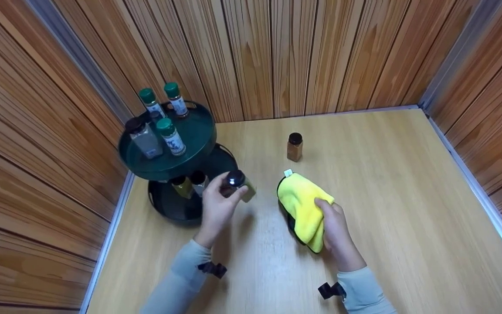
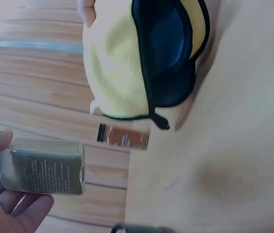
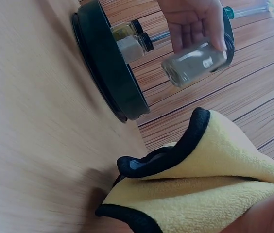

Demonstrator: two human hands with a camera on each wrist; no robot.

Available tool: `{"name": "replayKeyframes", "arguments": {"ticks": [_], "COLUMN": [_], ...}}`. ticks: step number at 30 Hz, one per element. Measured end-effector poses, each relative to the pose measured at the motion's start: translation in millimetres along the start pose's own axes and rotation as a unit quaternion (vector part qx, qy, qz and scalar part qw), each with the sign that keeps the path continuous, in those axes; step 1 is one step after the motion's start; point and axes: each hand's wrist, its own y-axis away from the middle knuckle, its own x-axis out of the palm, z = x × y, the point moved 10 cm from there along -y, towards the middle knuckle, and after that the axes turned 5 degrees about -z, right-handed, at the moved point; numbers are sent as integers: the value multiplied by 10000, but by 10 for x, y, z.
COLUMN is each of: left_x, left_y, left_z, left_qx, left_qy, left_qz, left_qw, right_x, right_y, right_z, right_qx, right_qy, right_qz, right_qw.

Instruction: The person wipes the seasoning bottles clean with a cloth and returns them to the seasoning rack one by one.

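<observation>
My left hand [image 1: 219,201] grips a glass spice jar [image 2: 44,167] by its dark cap end, tilted and raised above the table beside the two-tier rack. Small print covers the jar's side in the left wrist view, and its contents look greyish-green. A yellow cloth [image 1: 301,207] with black edging hangs folded from my right hand [image 1: 337,235], the thumb lying on top of it. In the right wrist view the cloth [image 3: 200,189] fills the lower part, with the jar [image 3: 195,63] above it. A gap separates jar and cloth.
A dark green two-tier round rack [image 1: 194,150] stands at the left. Several green-capped and dark-capped jars are on its top tier; two jars [image 1: 183,186] show on the lower one. A brown spice jar [image 1: 294,147] stands upright behind the cloth. Wood-panel walls enclose the table [image 1: 408,218].
</observation>
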Motion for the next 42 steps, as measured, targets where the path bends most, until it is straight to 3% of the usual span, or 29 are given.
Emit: {"name": "replayKeyframes", "arguments": {"ticks": [7,16,22,28,35,42], "left_x": [-295,-725,-940,-1126,-1411,-1561], "left_y": [54,-21,-75,-103,-125,-172], "left_z": [149,243,333,527,721,772], "left_qx": [-124,-181,-391,-831,-956,-825], "left_qy": [8,-149,-471,-870,-1216,-1409], "left_qz": [-106,-456,-363,-211,-624,-868], "left_qw": [9999,9987,9975,9925,9860,9828], "right_x": [25,-16,-34,-64,-82,-127], "right_y": [24,15,8,2,7,7], "right_z": [5,29,28,19,16,23], "right_qx": [14,-11,-13,22,33,65], "right_qy": [14,32,5,27,47,126], "right_qz": [214,25,14,-35,97,-87], "right_qw": [9998,10000,10000,10000,9999,9999]}}
